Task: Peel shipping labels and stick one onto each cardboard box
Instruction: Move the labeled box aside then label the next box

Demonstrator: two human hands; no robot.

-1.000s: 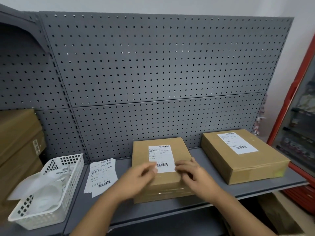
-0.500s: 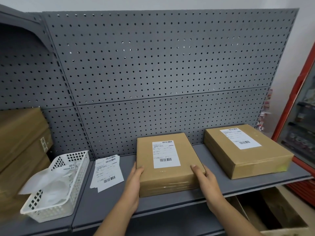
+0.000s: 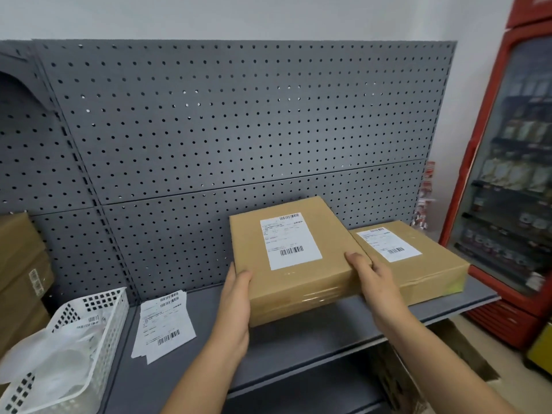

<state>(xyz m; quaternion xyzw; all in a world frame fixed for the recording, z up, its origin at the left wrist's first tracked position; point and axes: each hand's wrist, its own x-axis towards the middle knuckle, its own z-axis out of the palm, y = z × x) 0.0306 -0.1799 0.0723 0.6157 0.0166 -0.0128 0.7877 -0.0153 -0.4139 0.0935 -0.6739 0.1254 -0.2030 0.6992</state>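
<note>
Cardboard box (image 3: pixel 298 282), flat and brown, with a white barcoded label (image 3: pixel 289 240) stuck on its top face, is held above the grey shelf (image 3: pixel 298 348). Left hand (image 3: pixel 236 303) grips its near left corner and right hand (image 3: pixel 373 282) its right edge, thumbs on top, fingers curled underneath; its right side overlaps a second labelled box (image 3: pixel 424 273)

The one camera rides on the person's head, above the grey shelf (image 3: pixel 298 348), facing forward and tilted down at it. It sits close: both forearms run in from the near edge, with the left hand (image 3: pixel 236 300) and right hand (image 3: pixel 373 279) gripping the cardboard box (image 3: pixel 286 282) mid-frame. Its wide lens bends the far pegboard (image 3: pixel 239 130) and takes in a white basket (image 3: pixel 110 324) at the left edge and a red fridge (image 3: pixel 501 321) at the right.
</note>
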